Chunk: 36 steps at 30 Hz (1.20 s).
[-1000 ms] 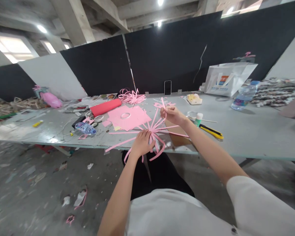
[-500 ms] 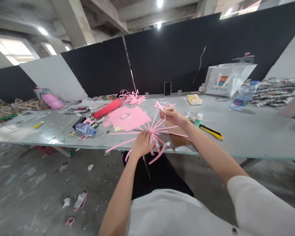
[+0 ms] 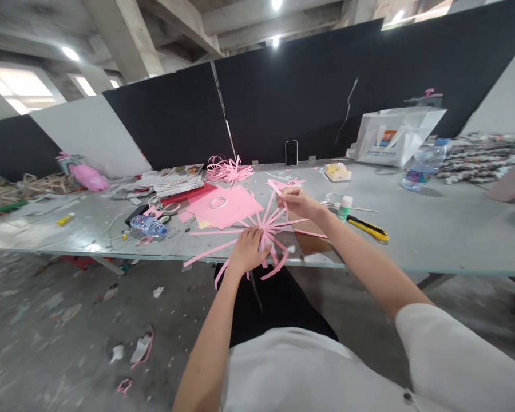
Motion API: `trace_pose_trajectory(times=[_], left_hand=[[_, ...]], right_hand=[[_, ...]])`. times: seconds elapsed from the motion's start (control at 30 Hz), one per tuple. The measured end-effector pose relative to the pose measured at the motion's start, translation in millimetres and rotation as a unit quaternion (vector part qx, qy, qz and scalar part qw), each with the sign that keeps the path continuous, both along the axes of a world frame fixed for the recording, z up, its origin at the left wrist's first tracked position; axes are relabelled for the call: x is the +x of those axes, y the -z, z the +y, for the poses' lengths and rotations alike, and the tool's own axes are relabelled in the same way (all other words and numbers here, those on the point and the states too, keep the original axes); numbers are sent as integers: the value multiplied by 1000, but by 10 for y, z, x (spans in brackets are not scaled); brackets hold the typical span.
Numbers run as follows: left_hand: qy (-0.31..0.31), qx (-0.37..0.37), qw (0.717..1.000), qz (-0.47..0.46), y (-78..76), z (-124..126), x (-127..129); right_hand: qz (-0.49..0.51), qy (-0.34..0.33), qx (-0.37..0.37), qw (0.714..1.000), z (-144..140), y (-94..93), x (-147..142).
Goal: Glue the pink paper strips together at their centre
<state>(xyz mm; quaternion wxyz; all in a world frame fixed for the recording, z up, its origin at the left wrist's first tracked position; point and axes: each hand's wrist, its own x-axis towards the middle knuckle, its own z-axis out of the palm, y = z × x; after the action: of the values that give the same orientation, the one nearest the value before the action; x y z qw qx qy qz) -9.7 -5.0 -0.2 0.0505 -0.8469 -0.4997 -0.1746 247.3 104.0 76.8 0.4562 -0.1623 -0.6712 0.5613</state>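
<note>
— What's over on your left?

— At the far left of the grey table lies a small yellow thing, and behind it a pink bag against the wall panel. Nearer me, a clear water bottle lies on its side, just left of a stack of pink paper sheets with a roll of tape resting on top. A red sheet pokes out behind the stack.

— And your hands?

— My left hand is pressed down flat, fingers together, on the hub of the pink strip fan, at the table's near edge right in front of me. The strips spread out from under my palm; a few hang over the edge. My right hand is up and a little farther back, pinching the tip of one strip between thumb and fingers, lifting it off the table.

— What's past that?

— Under the fan's right side there's a brown card. Just right of my right wrist stand a glue stick and a yellow utility knife. Farther back a phone is propped against the black wall, with a finished pink curl bundle to its left. Toward the far right sit a white paper bag and another water bottle.
</note>
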Motion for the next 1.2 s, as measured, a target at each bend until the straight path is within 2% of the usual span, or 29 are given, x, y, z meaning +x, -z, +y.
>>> trace_pose_trajectory(times=[0.9, 1.2], left_hand=[[-5, -1, 1000, -1, 6, -3, 2], [-3, 1, 1000, 1, -7, -3, 4]], right_hand=[[-2, -6, 21, 1000, 9, 13, -8], [6, -15, 7, 1000, 22, 33, -10]])
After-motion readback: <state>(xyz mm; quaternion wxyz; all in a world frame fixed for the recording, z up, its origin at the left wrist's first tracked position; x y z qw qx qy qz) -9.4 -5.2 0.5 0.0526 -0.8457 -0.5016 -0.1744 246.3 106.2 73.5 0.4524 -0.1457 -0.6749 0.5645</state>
